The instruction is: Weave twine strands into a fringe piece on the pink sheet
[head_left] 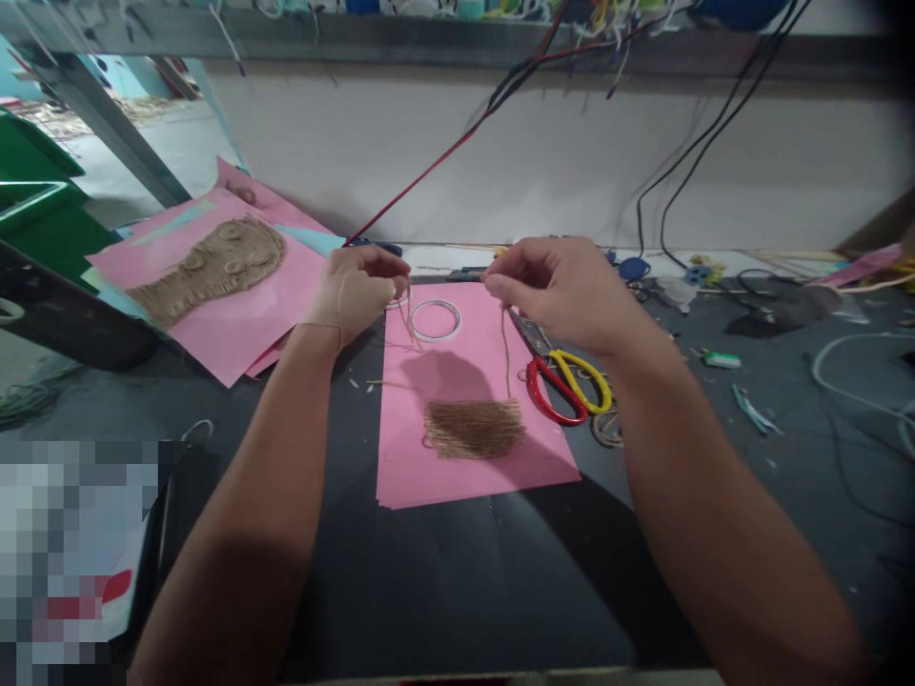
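My left hand (361, 293) is closed, thumb and fingers pinching thin brown cord (410, 326) whose loose ends dangle. My right hand (561, 293) pinches another brown cord (507, 354), which hangs down toward the mat of side-by-side brown cord rows (476, 429). That mat lies on a stack of pink sheets (429, 481) between my forearms. A thin white ring (437, 338), possibly a narrow tape roll, rests on the sheets near my left hand. Scissors with one red and one yellow handle (558, 391) lie just below my right hand.
At the left, a brown corded piece (221, 252) lies on more pink sheets (214, 348). A screen-like object (153, 534) is at the lower left. Cables (421, 179) hang from the shelf (400, 50). A small green-and-white item (721, 360) and scraps lie at right.
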`<action>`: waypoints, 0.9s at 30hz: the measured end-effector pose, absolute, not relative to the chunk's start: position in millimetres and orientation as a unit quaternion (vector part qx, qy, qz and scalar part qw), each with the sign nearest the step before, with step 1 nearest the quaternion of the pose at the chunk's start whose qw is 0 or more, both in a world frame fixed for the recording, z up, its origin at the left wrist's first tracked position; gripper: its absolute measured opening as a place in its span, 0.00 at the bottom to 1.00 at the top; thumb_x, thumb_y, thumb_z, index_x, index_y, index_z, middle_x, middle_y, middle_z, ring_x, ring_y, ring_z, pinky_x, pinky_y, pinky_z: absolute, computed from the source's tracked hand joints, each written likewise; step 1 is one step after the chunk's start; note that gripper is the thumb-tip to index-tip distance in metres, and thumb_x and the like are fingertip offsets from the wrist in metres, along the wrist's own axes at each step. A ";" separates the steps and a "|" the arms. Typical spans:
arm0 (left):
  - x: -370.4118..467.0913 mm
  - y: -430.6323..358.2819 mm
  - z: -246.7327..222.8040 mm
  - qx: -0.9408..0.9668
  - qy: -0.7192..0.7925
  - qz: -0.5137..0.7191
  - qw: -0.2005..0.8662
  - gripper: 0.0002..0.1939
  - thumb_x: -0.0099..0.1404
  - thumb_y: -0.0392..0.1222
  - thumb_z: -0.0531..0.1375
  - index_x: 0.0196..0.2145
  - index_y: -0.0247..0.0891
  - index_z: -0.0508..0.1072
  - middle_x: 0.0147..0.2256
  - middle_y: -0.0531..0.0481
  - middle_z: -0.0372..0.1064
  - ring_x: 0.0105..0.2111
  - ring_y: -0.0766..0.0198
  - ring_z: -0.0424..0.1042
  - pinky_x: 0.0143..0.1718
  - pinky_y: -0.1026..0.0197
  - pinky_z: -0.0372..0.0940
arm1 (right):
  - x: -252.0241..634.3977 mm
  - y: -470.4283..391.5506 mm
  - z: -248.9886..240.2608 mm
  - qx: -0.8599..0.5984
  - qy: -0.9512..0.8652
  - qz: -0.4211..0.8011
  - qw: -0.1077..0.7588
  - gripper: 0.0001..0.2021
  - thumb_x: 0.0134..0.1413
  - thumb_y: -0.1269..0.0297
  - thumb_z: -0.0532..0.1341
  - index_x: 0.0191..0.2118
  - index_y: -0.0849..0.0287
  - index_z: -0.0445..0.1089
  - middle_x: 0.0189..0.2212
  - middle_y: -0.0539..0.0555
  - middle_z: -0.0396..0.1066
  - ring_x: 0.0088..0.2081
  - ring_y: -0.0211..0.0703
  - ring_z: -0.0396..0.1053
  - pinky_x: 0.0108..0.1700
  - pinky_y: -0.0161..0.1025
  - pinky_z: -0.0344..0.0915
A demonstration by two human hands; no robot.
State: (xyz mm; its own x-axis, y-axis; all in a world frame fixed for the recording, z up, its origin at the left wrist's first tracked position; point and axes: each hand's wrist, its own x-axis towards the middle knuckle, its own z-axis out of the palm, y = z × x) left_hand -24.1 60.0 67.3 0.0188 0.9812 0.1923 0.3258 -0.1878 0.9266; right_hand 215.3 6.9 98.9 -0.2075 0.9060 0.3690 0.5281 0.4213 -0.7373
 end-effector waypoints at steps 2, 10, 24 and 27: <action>-18.2 52.7 75.4 0.609 0.505 0.460 0.404 0.07 0.51 0.34 0.69 0.31 0.37 0.79 0.30 0.45 0.75 0.32 0.58 0.73 0.37 0.54 0.68 | 211.2 5.7 97.0 -0.463 -0.748 0.278 0.385 0.07 0.56 0.60 0.67 0.34 0.57 0.77 0.27 0.51 0.74 0.29 0.41 0.70 0.31 0.39 0.67; -10.5 45.4 77.9 0.649 0.416 0.436 0.464 0.08 0.51 0.37 0.71 0.31 0.36 0.80 0.29 0.47 0.75 0.32 0.60 0.73 0.38 0.56 0.67 | 187.5 0.2 88.7 -0.420 -0.704 0.452 0.351 0.06 0.58 0.62 0.67 0.34 0.58 0.76 0.32 0.54 0.77 0.32 0.40 0.73 0.34 0.39 0.72; -15.9 54.4 67.3 0.606 0.495 0.437 0.444 0.11 0.49 0.35 0.72 0.33 0.36 0.80 0.30 0.45 0.77 0.34 0.59 0.75 0.41 0.55 0.68 | 203.7 23.3 71.7 -0.557 -0.700 0.236 0.378 0.04 0.55 0.65 0.66 0.33 0.59 0.77 0.31 0.55 0.78 0.34 0.46 0.73 0.41 0.45 0.69; -18.2 53.4 69.7 0.600 0.501 0.435 0.447 0.13 0.49 0.36 0.73 0.35 0.34 0.80 0.31 0.44 0.77 0.33 0.59 0.75 0.40 0.55 0.68 | 214.7 31.7 67.1 -0.580 -0.709 0.174 0.361 0.03 0.54 0.66 0.66 0.32 0.59 0.77 0.32 0.56 0.77 0.35 0.48 0.74 0.42 0.46 0.68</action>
